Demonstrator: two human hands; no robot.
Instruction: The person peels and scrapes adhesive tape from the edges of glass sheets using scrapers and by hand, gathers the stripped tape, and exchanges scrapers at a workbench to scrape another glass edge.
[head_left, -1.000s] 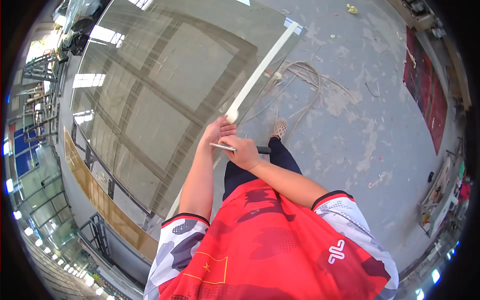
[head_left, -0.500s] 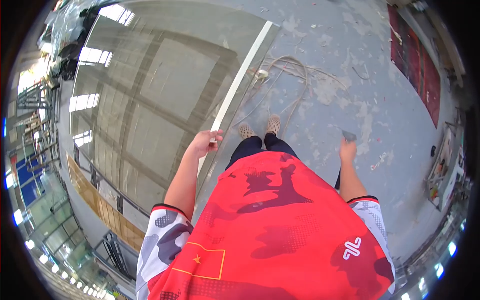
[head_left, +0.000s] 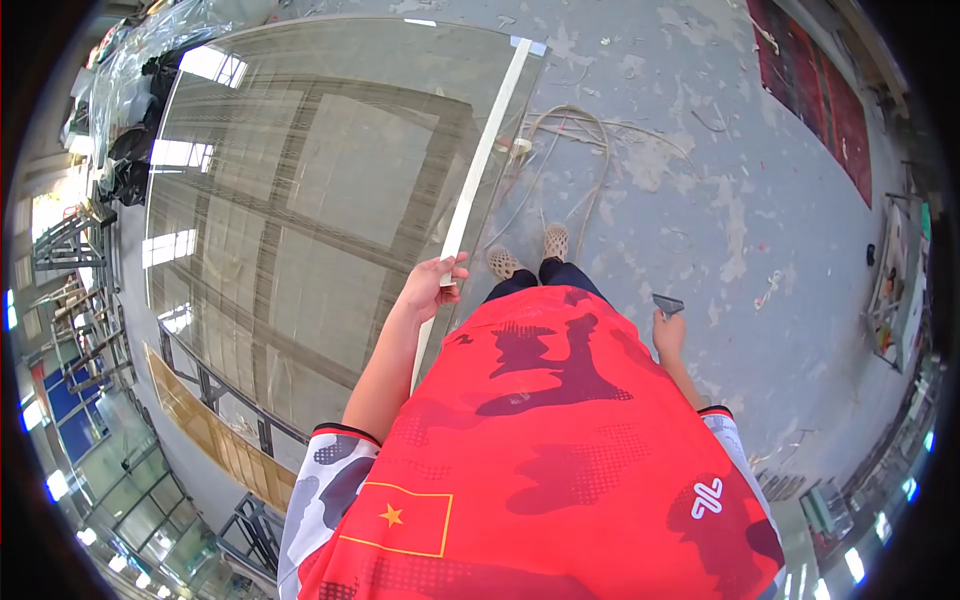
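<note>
A large glass sheet (head_left: 350, 150) lies on a frame at the left, with a white strip (head_left: 484, 150) running along its right edge. My left hand (head_left: 434, 284) pinches the near end of this strip between thumb and fingers, over the glass edge. Away to the right, over the floor, my right hand (head_left: 669, 332) is closed round a scraper-like tool (head_left: 668, 303); its flat dark head shows above the fist, and the handle is mostly hidden.
Looped hoses or cables (head_left: 603, 150) lie on the grey floor (head_left: 700, 220) ahead of my feet. A dark red panel (head_left: 815, 90) lies at the upper right. Clear plastic wrap (head_left: 135, 90) and metal racks (head_left: 75, 245) are at the left.
My right hand has moved away from my left hand and out to the right with the tool. My left hand stays by the strip's near end. My feet now stand close together.
</note>
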